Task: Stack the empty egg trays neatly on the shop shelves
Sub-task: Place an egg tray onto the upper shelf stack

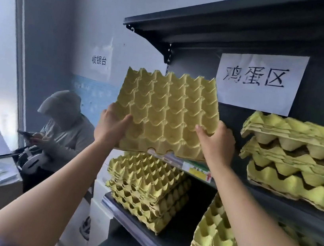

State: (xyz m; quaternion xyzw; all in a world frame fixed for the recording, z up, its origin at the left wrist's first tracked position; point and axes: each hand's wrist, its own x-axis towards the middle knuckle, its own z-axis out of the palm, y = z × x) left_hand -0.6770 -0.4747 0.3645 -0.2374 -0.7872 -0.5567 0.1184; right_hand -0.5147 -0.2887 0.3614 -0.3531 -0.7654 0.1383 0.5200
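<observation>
Head view: the left hand (113, 124) and right hand (214, 142) are pinching the lower corners of a yellow pulp egg tray (166, 113), holding it tilted above the middle shelf (172, 160). Its cups are sitting empty. The next move is probably calling for levelling it onto the shelf stack (297, 162), cups aligned for nesting.

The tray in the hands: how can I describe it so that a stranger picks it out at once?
Find the dark shelves with the white sign. Just left of the sign, the left hand and right hand hold one yellow tray by its lower corners. The other trays sit in stacks on the shelves; only this one is single and lifted.
</observation>
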